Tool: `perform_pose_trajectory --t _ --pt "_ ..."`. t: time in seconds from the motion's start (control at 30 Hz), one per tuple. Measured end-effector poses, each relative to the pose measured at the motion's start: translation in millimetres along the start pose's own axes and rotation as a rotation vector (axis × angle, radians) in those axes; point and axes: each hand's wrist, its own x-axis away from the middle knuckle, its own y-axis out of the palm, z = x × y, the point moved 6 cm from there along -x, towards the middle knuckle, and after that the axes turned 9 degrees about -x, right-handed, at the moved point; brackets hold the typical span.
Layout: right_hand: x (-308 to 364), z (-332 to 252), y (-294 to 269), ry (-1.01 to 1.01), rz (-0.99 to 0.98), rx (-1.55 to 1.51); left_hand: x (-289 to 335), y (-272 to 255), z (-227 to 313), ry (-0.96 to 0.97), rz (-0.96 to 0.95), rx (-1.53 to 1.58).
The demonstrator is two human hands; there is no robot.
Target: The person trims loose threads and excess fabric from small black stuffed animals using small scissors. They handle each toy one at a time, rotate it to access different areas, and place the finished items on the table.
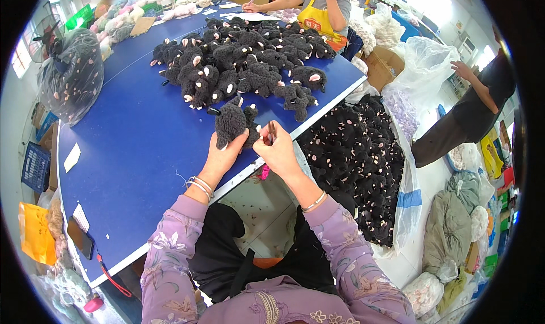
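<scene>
A black curly plush toy with small pink-and-white ears is held just above the table's near edge. My left hand is closed round its lower side. Close beside it, my right hand pinches a small dark tool, slim like thread snips, pointing up from the fingers; its exact kind is hard to make out. The right fingertips are at the toy's side, by a small pale part. Beyond my hands, a wide heap of similar black plush toys covers the far middle of the blue table.
A large clear bag full of black plush pieces stands right of the table. A stuffed plastic bag sits at the left edge, and a phone lies near the lower left. One person sits across; another stands at right.
</scene>
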Motion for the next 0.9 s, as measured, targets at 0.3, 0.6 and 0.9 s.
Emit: perform_pose_trajectory --t 0.3,0.6,0.9 --pt "-1 -9 -2 -0.043 -0.011 0.266 -3 -17 1 0.081 0.146 0.118" --pt "0 -1 -15 0.043 -0.048 -0.122 -1 -13 0 -0.075 0.092 0.242" --pt "7 -10 -4 0.180 -0.202 -0.205 5 -2 5 -0.102 0.016 0.194"
